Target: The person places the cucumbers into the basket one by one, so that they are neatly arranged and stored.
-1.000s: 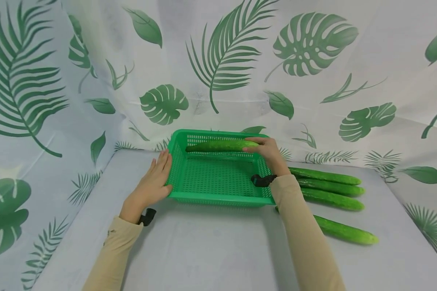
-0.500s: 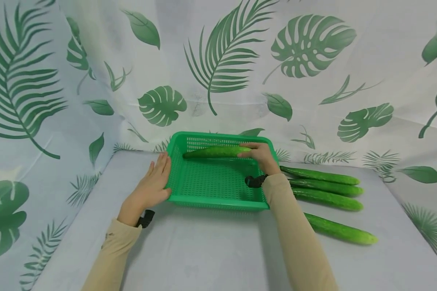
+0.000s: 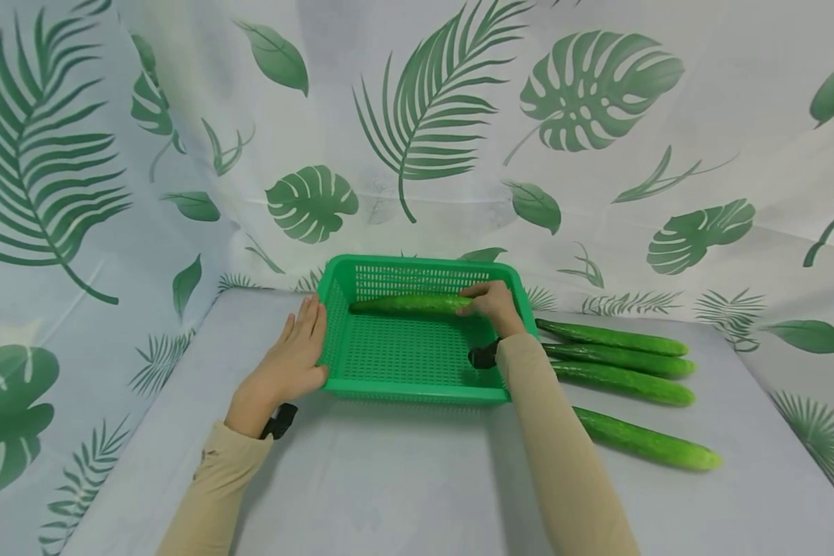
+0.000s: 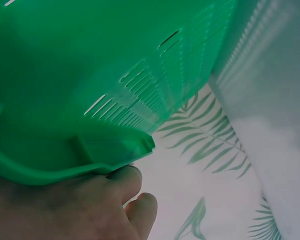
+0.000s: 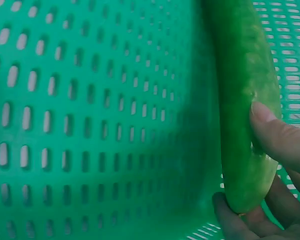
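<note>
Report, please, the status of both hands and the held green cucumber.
Right hand holding long green cucumber by right end, inside rectangular green plastic basket. Left hand against basket's left side. Nothing apparent in the way; four green cucumbers outside.

I wear beige and black.
My left sleeve [image 3: 211, 494] is long, beige and creased near the cuff [image 3: 246, 439]; my right sleeve [image 3: 563, 448] matches. A small black camera [image 3: 279, 422] sits at each wrist.

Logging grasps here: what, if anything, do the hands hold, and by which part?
The right hand holds the cucumber in the basket by its paler end; the left hand only touches the basket's side.
</note>
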### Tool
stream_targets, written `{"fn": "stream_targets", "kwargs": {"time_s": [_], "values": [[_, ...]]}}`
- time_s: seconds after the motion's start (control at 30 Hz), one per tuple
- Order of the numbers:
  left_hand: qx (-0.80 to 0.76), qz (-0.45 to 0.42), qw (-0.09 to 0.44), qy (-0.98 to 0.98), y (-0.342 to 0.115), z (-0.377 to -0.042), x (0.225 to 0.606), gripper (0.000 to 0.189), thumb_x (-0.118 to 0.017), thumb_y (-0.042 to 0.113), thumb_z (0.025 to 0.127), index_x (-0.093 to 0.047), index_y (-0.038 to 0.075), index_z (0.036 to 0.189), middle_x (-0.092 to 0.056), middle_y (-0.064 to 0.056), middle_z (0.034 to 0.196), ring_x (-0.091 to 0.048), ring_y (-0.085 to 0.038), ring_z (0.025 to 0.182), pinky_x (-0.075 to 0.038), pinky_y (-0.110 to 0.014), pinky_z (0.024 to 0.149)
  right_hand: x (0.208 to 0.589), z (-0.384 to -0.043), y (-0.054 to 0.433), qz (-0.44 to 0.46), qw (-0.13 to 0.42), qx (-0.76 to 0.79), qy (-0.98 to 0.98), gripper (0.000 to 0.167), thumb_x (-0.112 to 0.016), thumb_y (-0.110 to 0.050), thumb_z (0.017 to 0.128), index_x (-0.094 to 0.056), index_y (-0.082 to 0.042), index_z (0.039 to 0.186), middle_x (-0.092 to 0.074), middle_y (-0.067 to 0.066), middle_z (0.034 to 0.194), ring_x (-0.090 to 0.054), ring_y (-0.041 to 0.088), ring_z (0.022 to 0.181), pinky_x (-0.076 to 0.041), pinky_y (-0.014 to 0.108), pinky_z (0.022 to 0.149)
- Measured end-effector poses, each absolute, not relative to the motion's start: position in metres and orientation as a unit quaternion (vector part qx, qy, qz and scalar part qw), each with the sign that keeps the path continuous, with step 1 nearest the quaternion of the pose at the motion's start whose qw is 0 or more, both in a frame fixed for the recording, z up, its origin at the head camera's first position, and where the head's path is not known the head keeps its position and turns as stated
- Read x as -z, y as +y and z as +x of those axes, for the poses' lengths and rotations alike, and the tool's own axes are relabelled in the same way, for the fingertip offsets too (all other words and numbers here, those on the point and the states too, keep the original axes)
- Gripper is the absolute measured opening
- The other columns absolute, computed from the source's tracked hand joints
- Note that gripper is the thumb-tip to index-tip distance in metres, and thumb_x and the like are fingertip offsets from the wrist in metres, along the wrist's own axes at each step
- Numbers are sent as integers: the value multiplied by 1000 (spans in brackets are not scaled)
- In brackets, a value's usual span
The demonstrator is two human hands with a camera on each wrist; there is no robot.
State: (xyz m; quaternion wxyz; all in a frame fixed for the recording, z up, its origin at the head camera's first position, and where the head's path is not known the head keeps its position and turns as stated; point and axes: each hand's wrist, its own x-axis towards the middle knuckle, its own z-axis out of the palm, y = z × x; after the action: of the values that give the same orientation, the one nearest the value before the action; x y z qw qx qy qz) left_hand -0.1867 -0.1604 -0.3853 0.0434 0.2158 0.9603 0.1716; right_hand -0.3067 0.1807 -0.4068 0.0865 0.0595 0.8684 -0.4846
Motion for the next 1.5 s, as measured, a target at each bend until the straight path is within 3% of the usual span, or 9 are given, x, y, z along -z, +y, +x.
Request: {"fn": "stream_targets", "kwargs": {"time_s": [0.23,0.4,0.73,1.0,1.1,1.23,1.33,1.5], "values": [[-172,216,42,960,-161,-186,387,83,-45,8,85,-2,-14,153,10,-29,161,10,-39,149,-3,-56,119,410,-306,179,63,81,446,889,37,-77,0,83,-71,0,119,-60,21,129,-50,42,123,-43,53,103],[-175,214,44,960,-161,-187,388,84,-44,8,85,-1,-14,153,11,-29,161,13,-38,149,-1,-56,119,401,-303,177,67,41,468,880,35,-73,2,86,-69,3,120,-59,23,127,-48,42,123,-45,53,101],[-174,211,44,961,-160,-189,388,83,-43,8,85,-1,-13,153,11,-28,161,15,-36,149,-2,-56,119,339,-286,195,-11,3,492,871,37,-71,-2,89,-64,7,124,-59,27,127,-53,40,118,-44,53,101],[-181,213,44,959,-160,-190,389,82,-43,7,86,-1,-13,153,11,-28,161,13,-37,149,0,-55,119,295,-248,230,-75,-40,490,868,42,-70,-14,93,-61,4,130,-59,25,128,-54,36,122,-44,48,102],[-186,214,43,958,-160,-190,390,82,-45,7,86,-1,-13,153,11,-28,161,14,-36,149,0,-55,119,283,-230,249,-77,-64,481,871,43,-70,-22,94,-63,-1,131,-62,19,128,-56,30,122,-46,42,100],[-187,215,42,958,-160,-190,390,82,-45,8,87,-1,-13,153,12,-28,161,14,-36,149,0,-55,119,274,-206,277,-73,-95,486,866,43,-72,-26,92,-66,-6,129,-67,6,123,-62,14,113,-49,24,93],[-183,214,43,959,-161,-190,391,82,-45,9,88,0,-13,153,12,-27,161,15,-36,149,0,-55,119,274,-188,302,-76,-117,503,853,41,-72,-19,92,-65,-3,129,-69,-1,120,-64,7,107,-49,15,87],[-186,210,42,959,-160,-191,392,82,-46,9,88,0,-12,153,12,-27,161,15,-36,149,1,-54,120,284,-155,348,-63,-149,547,821,40,-71,-6,91,-63,3,129,-70,-2,119,-63,7,110,-47,11,85]]}}
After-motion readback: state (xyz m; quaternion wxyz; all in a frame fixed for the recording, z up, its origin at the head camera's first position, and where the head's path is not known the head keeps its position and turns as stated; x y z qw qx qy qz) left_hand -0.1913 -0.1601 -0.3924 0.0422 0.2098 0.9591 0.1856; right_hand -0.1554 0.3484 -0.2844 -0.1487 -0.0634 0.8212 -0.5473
